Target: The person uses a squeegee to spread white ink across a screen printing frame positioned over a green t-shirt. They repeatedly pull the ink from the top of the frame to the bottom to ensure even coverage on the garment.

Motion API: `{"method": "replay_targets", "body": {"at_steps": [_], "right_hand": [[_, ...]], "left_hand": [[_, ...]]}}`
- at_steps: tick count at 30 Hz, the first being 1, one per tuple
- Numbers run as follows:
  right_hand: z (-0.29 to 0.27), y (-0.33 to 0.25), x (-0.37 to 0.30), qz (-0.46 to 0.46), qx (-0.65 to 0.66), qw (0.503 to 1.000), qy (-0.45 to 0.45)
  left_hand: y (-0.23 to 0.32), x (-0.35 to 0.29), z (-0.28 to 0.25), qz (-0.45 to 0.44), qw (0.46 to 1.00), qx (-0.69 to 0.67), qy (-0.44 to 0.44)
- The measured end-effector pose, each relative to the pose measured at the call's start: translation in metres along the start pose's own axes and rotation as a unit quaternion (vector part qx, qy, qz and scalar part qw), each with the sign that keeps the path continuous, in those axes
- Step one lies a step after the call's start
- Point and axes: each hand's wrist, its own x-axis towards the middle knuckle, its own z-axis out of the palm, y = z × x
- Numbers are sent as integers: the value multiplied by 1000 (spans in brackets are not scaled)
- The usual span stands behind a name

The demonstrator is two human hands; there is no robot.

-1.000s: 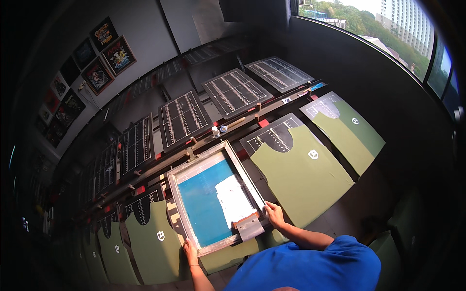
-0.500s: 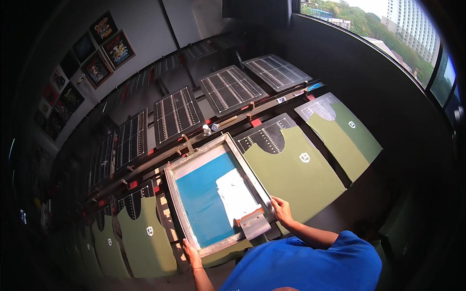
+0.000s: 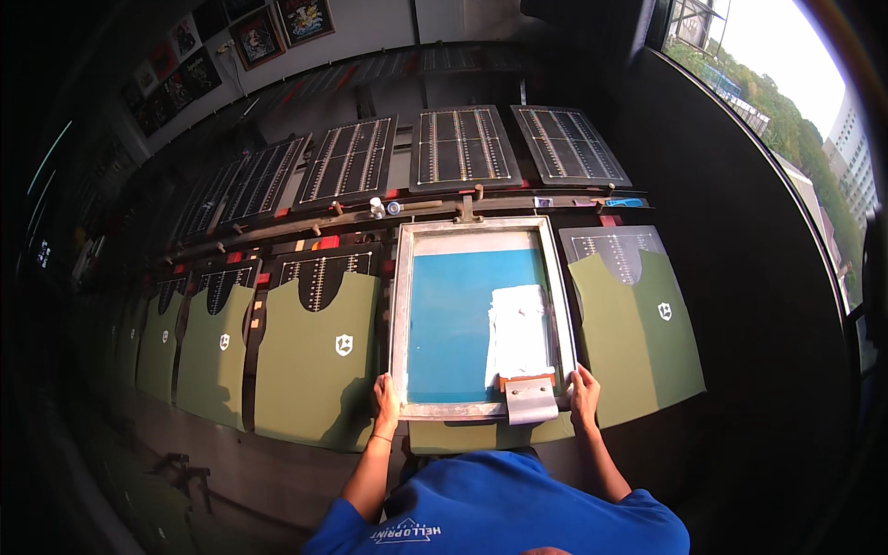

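Note:
My two hands grip a screen printing frame with a blue mesh, held over a board in the near row. My left hand is closed on its lower left side. The lower right corner is in the grasp of my right hand. White ink covers the right part of the mesh. A squeegee with a grey metal handle rests in the ink at the near edge. Beneath the frame, a green fabric piece shows only at its near edge.
Green shirt panels with white shield prints lie on boards to the left; another green panel lies to the right. Beyond a rail stands a row of black marked boards. A small white bottle and a tape roll sit on the rail.
The screen frame has moved right by one board, both hands staying on it. A printed green panel now shows left of it. The view has turned, and the squeegee has stayed in the frame.

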Motion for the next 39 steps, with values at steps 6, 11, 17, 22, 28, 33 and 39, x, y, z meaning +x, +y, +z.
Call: {"method": "replay_targets", "body": {"at_steps": [6,11,17,22,28,33,39], "right_hand": [[-5,-10,29,6,-8,999,-32],[-18,-7,45,27,-11,999,-32],[-1,-6,49,18,-18,997,-66],[-3,14,57,42,11,999,14],[6,6,50,90,56,992,63],[15,30,51,80,152,981,91],[14,49,54,77,118,986,90]], "left_hand": [[13,-12,9,36,998,35,23],[70,-42,46,17,998,61,15],[40,-16,13,128,981,139,43],[86,-44,31,68,991,118,-7],[74,-39,34,-19,995,66,77],[47,-33,29,30,993,-19,109],[36,-28,33,29,990,24,134]]}}
